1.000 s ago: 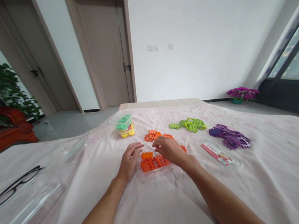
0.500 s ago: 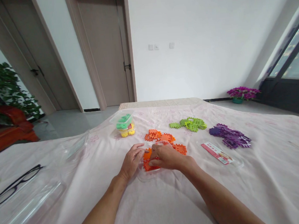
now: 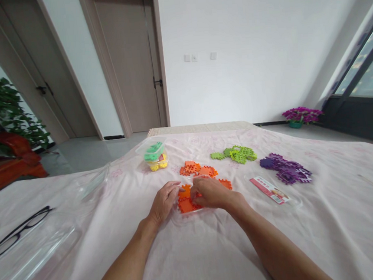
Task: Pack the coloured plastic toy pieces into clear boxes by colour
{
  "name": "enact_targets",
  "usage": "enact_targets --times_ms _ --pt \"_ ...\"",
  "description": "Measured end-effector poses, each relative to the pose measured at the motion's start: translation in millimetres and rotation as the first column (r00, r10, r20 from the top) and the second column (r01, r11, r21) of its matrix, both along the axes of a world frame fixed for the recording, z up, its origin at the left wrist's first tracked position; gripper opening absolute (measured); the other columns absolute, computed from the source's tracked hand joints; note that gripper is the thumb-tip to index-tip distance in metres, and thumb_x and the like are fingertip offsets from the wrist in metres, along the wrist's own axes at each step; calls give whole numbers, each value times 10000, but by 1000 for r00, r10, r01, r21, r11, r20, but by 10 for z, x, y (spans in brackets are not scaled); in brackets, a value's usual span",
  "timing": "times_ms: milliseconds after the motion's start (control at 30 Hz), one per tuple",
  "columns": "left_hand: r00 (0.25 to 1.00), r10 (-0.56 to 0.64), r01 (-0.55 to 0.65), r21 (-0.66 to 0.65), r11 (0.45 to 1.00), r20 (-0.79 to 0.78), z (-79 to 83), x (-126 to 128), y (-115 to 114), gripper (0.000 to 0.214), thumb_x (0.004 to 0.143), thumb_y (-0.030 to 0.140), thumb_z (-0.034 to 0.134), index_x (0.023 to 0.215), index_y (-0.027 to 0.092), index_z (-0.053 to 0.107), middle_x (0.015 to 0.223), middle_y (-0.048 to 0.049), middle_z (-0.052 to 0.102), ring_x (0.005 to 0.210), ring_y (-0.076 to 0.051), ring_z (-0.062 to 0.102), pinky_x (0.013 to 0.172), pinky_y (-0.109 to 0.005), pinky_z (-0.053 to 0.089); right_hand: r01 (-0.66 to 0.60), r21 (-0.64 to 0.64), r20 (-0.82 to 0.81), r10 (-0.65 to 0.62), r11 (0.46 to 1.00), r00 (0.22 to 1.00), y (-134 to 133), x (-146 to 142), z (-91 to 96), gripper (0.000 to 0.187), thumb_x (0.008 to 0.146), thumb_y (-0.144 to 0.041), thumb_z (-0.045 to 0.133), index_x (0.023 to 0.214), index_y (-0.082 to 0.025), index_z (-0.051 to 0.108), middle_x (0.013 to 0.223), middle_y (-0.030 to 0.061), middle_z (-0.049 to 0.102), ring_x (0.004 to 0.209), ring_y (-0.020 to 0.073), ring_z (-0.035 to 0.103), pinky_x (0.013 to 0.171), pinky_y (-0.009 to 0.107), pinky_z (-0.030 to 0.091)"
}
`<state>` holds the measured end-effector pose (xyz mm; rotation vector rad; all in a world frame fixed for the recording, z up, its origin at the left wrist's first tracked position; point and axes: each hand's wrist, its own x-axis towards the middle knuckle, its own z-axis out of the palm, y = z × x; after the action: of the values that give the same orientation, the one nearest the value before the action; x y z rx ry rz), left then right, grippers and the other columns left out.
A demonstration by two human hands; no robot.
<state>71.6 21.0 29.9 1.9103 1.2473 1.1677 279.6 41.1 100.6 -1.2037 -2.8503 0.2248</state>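
A clear plastic box with orange interlocking tiles in it lies in front of me. My left hand rests against its left side, fingers curved and thumb at the rim, steadying it. Inside the box, my right hand is closed with its fingers bent down onto the orange tiles; its fingertips are partly hidden. Just behind the box lie more orange tiles, loose on the cloth.
Stacked clear boxes of green and yellow pieces stand at the back left. Lime tiles, purple tiles and a labelled clear lid lie rightward. Glasses rest by a large clear container at left.
My right hand has shifted slightly to the right within the box, and more of the orange tiles shows. My left hand stays at the box's left side.
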Motion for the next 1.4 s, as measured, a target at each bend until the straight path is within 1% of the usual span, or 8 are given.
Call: enact_targets --times_ms 200,367,633,733,867,1000,1167,1400 --pt "1000 4 -4 21 1000 5 -16 1 6 373 956 342 383 943 208 731 1191 -67 647 1139 -194 579 1045 -341 412 -71 -49 -155 63 996 986 102 49 -42 189 810 -187 571 853 -207 754 849 30 688 796 149 600 689 222 377" --pt "999 4 -4 20 1000 38 -56 -1 16 347 946 326 402 935 209 728 1148 -60 669 1108 -192 594 1028 -339 420 165 41 -318 -144 985 937 262 320 123 227 852 -199 519 889 -209 742 898 34 701 830 149 611 727 226 388" --pt "998 61 -62 49 997 16 -57 -29 23 315 928 317 429 959 207 723 1072 -54 696 1057 -194 615 973 -318 440 521 -30 106 -515 853 850 454 863 51 454 710 -369 698 1149 -253 676 1139 65 675 999 238 619 747 288 416" --pt "991 130 -131 57 990 19 -66 -41 23 302 919 301 432 953 205 717 1041 -50 703 1029 -194 622 947 -315 446 503 -85 156 -487 860 859 451 863 6 592 652 -447 746 1203 -259 643 1179 74 655 1031 252 607 762 300 421" --pt "984 173 -174 31 984 29 -70 -40 22 305 914 307 431 952 201 715 1028 -49 707 1018 -198 626 943 -322 444 485 -71 -25 -488 872 873 387 712 118 294 767 -412 654 996 -237 708 995 47 700 880 199 626 690 265 393" --pt "984 174 -174 12 985 38 -51 -23 14 305 905 304 433 936 196 717 1018 -47 710 1006 -198 628 939 -323 445 256 -41 -270 -258 966 928 232 444 235 223 882 -369 544 866 -220 709 858 13 699 751 133 593 652 233 350" --pt "983 177 -178 11 984 54 -24 -8 -6 316 903 305 428 939 196 722 1007 -47 713 979 -199 634 910 -324 464 -98 -71 -179 84 993 980 -13 36 149 424 947 -410 472 663 -159 663 671 21 652 612 108 501 632 239 323" --pt "984 171 -172 27 985 60 -27 -9 2 311 902 292 427 925 201 723 1004 -42 719 982 -195 639 920 -321 466 -135 -18 -154 131 991 979 -97 -82 113 414 965 -363 453 662 -157 647 684 20 655 637 110 486 700 246 328"
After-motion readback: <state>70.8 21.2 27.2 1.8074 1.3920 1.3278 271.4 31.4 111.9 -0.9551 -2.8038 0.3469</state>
